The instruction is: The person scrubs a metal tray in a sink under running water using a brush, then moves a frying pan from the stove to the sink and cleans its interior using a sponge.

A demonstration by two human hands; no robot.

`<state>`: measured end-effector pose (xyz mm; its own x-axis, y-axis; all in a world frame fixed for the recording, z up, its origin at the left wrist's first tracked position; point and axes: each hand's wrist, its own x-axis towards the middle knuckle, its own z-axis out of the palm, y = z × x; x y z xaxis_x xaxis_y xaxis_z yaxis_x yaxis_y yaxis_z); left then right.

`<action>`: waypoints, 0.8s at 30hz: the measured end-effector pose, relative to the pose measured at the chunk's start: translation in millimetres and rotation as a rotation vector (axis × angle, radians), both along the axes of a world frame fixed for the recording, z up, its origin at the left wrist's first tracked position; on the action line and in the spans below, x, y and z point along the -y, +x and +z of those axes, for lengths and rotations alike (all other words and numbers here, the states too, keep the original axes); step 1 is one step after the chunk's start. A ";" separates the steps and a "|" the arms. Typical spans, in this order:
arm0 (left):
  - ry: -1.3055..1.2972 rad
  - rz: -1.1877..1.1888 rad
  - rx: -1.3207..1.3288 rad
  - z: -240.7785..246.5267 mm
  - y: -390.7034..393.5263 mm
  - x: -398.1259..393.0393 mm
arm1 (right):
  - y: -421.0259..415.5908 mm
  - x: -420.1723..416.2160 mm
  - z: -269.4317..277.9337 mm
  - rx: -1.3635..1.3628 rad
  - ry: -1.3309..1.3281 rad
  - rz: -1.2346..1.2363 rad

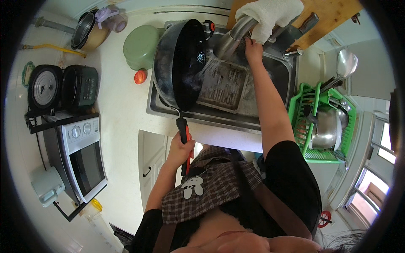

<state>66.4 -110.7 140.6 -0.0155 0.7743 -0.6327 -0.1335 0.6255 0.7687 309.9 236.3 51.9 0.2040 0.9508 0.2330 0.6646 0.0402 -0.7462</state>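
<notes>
My left hand [181, 149] grips the black and red handle of a dark wok [164, 63], which is tilted on its side over the left part of the steel sink [231, 123]. Water sprays from the wide metal faucet [225, 46] beside the wok's open face. Below the spray, a rectangular metal tray [224, 85] lies in the sink. My right hand [254, 50] reaches behind the faucet, under a white towel [275, 15] draped over it; the fingertips are partly hidden, so what they touch is unclear. Left of the wok are a green bowl [139, 47] and a cut tomato [140, 77].
A green dish rack [305, 126] with a steel pot [324, 126] stands right of the sink. Behind the sink are a wooden board [332, 12] and a cleaver [291, 36]. At the left are a rice cooker [84, 87], a microwave oven [79, 132] and stacked bowls [90, 34].
</notes>
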 end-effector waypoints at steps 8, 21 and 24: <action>-0.018 0.005 0.147 -1.4 0.0 -4.4 | -8.0 -47.1 21.3 0.219 0.543 0.053; -0.069 -0.046 0.198 1.6 -5.9 -13.2 | -1.3 -67.1 44.7 0.304 0.497 0.039; -0.074 -0.053 0.204 1.6 -6.5 -13.6 | -0.5 -66.6 46.1 0.314 0.481 0.044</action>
